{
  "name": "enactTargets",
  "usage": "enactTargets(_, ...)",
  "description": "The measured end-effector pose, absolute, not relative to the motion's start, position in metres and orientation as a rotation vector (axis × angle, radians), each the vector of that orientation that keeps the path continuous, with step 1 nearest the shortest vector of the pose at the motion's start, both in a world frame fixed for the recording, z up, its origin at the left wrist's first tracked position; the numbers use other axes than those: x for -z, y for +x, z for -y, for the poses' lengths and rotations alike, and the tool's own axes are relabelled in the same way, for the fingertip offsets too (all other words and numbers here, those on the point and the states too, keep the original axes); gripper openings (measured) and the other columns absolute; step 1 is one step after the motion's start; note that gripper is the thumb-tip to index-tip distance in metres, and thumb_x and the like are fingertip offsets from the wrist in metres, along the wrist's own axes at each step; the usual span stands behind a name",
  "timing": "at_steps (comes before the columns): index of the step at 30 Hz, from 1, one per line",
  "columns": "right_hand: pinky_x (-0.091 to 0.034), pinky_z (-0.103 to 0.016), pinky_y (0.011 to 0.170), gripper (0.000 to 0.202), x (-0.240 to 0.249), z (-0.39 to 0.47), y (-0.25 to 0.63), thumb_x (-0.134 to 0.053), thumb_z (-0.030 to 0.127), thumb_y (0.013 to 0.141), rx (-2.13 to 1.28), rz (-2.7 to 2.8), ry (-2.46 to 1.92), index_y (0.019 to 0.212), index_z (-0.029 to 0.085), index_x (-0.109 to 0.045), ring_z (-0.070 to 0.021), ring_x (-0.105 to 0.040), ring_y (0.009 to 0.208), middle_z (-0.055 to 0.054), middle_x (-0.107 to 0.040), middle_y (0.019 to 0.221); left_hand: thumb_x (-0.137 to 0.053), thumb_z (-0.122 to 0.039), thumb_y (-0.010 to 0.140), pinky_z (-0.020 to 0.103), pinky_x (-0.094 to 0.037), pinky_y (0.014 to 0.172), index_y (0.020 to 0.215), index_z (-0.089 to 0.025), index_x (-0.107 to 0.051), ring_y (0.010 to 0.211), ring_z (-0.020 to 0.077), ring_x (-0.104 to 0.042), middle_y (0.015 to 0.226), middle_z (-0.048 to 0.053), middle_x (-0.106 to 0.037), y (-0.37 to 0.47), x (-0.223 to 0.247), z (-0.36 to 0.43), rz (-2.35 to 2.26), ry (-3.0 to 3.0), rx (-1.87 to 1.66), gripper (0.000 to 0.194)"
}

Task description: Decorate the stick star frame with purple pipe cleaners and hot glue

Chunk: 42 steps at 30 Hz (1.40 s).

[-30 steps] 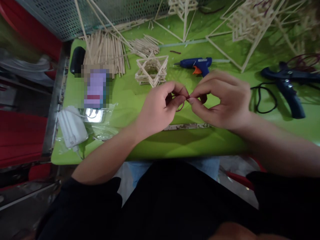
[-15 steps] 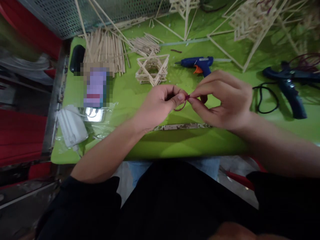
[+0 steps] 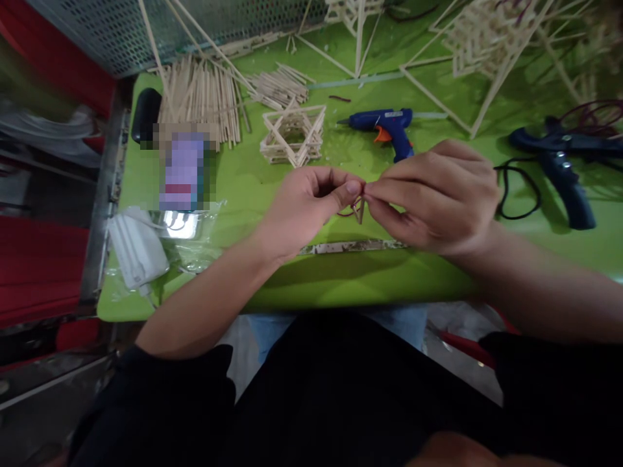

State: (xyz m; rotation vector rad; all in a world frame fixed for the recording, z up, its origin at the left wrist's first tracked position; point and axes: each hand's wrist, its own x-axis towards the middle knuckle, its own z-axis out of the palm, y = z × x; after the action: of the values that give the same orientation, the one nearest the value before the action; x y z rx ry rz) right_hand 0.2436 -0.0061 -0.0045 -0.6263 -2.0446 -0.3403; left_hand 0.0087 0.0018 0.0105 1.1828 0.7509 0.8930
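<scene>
Over the front of the green table, my left hand (image 3: 306, 206) pinches a thin dark-red cord (image 3: 346, 214) between thumb and forefinger. The fingertips of my right hand (image 3: 438, 194) meet the left ones and are closed on the same cord. A small loop of it hangs under the left thumb. Short pale wooden pieces (image 3: 361, 214) poke out below the fingertips; which hand grips them is hidden. A small star-shaped frame of wooden sticks (image 3: 294, 136) stands just beyond my left hand. The blue glue gun (image 3: 382, 121) lies beyond my right hand.
Bundles of wooden sticks (image 3: 207, 97) lie at the back left, near a blurred-out purple item (image 3: 182, 165) and a white charger-like block (image 3: 139, 246). Larger stick frames (image 3: 479, 48) stand at the back right. A dark-handled tool (image 3: 559, 162) and black cord lie at right.
Short wooden pieces now show below my fingertips, where only the cord loop was visible before. My right hand has turned slightly, its fingers more bunched. The whole view has shifted a little.
</scene>
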Motion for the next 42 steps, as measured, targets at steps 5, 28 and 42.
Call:
enactTargets(5, -0.059, -0.046, 0.079, 0.008, 0.006, 0.005, 0.242, -0.084, 0.027, 0.104, 0.074, 2.001, -0.72, 0.11, 0.03, -0.08, -0.0243, -0.08, 0.082, -0.002, -0.086, 0.1, -0.1, -0.064, 0.095, 0.027, -0.061, 0.074, 0.094, -0.019, -0.084, 0.075, 0.0115, -0.07, 0.077, -0.001, -0.073, 0.007, -0.009, -0.004, -0.815, 1.336, -0.938, 0.048)
enactTargets(28, -0.053, -0.038, 0.057, 0.017, 0.001, 0.004, 0.23, -0.085, 0.04, 0.1, -0.168, 1.875, -0.787, 0.095, 0.03, -0.072, -0.0197, -0.066, 0.066, -0.003, -0.073, 0.081, -0.091, -0.049, 0.108, 0.035, -0.049, 0.07, 0.101, -0.025, -0.091, 0.078, 0.0182, -0.07, 0.087, 0.004, -0.084, 0.002, -0.011, 0.0, -0.841, 1.887, -1.069, 0.025)
enactTargets(42, -0.059, -0.034, 0.058, 0.057, 0.023, 0.009, 0.226, -0.102, 0.034, 0.087, -0.593, 1.73, -0.74, 0.138, 0.033, -0.077, -0.0192, -0.075, 0.073, -0.001, -0.081, 0.093, -0.085, -0.035, 0.11, 0.031, -0.046, 0.063, 0.094, -0.022, -0.084, 0.07, 0.0135, -0.064, 0.086, 0.003, -0.079, 0.002, -0.001, -0.007, -0.931, 1.667, -1.097, 0.021)
